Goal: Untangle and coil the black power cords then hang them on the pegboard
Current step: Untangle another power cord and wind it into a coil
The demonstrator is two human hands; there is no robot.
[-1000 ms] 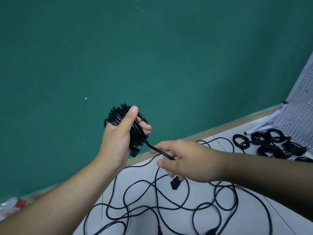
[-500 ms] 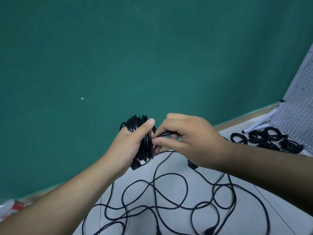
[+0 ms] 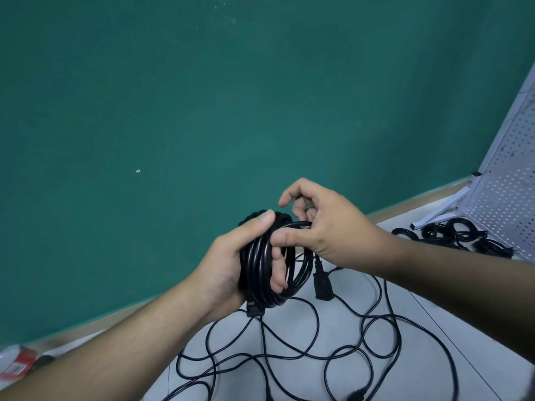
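A: Where is the coil?

B: The coil (image 3: 260, 264) is up in the air, mid-scene, in front of the green wall (image 3: 202, 111). It stands on edge. The left hand (image 3: 228, 267) has it, with the palm against the left side of the loops, the thumb lying over the top and the fingers curled through the middle. The grip is wrapped snugly round the whole bundle.

A: And the right hand?

B: The right hand (image 3: 330, 227) meets the coil at its top right. Its thumb and curled fingers pinch the loose end (image 3: 299, 224), which arcs over the top of the loops. The index finger is hooked above it, apart from the cord.

A: Any plugs showing?

B: One plug (image 3: 322, 286) hangs just right of the coil, below the right hand. A second plug (image 3: 254, 309) pokes out under the left hand at the bottom of the loops.

A: What else is around?

B: Loose cords (image 3: 289, 357) sprawl in tangled loops on the pale floor (image 3: 434, 328), below the hands and nearer than them. Far to the right, several coiled cords (image 3: 451, 234) lie on the floor at the foot of the white pegboard (image 3: 509, 192), which leans back. At the near left edge there's a red and white thing (image 3: 14, 366), too blurred to tell what it is
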